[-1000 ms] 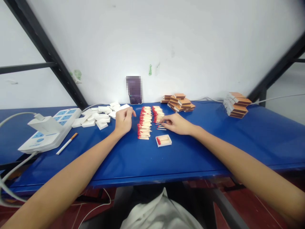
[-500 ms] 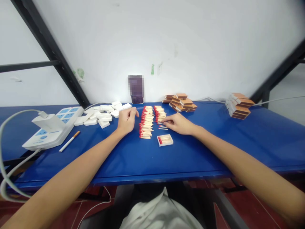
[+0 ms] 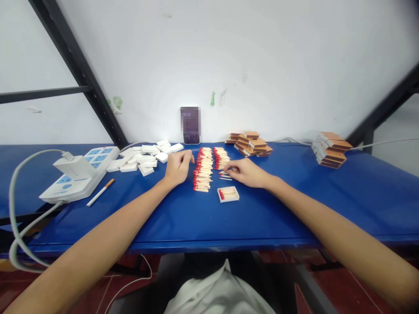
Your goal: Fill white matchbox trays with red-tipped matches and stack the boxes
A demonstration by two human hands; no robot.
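My left hand [image 3: 178, 167] rests on the blue table with its fingers curled in, and nothing shows in it. Just right of it lies a long row of red-tipped matches [image 3: 203, 170]. A shorter row of matches [image 3: 221, 158] runs alongside. My right hand [image 3: 245, 172] reaches in from the right, its fingertips pinched down on a few matches at the near end of that shorter row. One loose match [image 3: 225, 179] lies just below the fingertips. Closer to me is a white matchbox tray [image 3: 228, 194] with several matches inside, their heads to the left.
White empty trays [image 3: 147, 158] are heaped at the left, near a power strip [image 3: 87, 174] and a cigarette [image 3: 101, 192]. A phone [image 3: 191, 126] leans on the wall. Brown matchbox sleeves [image 3: 253, 144] are piled at the back, and more matchboxes [image 3: 332, 149] are stacked at the right.
The whole view has shifted slightly, so everything appears a little further right. My right fingertips have moved slightly among the loose matches; my left hand stays in place.
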